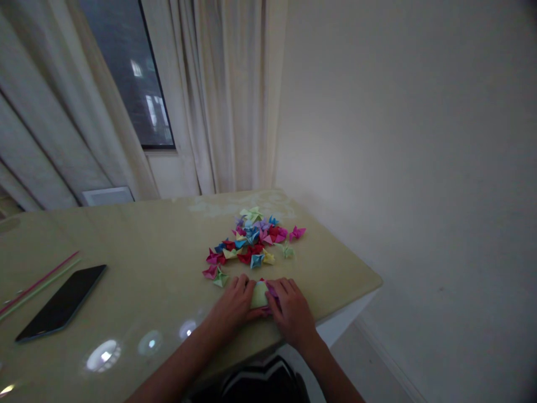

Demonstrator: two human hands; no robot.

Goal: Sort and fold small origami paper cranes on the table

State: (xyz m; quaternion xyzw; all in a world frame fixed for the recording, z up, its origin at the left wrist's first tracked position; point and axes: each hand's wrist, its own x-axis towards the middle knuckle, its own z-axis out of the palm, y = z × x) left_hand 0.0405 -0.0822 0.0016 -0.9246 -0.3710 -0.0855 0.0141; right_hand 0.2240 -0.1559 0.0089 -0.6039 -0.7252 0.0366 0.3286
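Observation:
Near the front edge of the table, my left hand (pixel 238 299) and my right hand (pixel 292 309) close in on a small bundle of colored paper (pixel 259 295) from either side. Its top is pale green, with pink and purple paper showing around it. Fingers of both hands curl against it, and they hide much of its shape. Just beyond my hands lies a loose pile of folded origami pieces (pixel 254 236) in red, pink, blue, yellow and green. A light green folded piece (pixel 220 278) sits closest to my left hand.
On the left of the glossy table (pixel 155 252) lie a dark tablet or phone (pixel 62 302), a pink stick (pixel 42 280) and a green stick (pixel 39 289). A white wall (pixel 398 168) borders the table's right side. Curtains (pixel 235 101) hang behind, beside a dark window (pixel 130 73).

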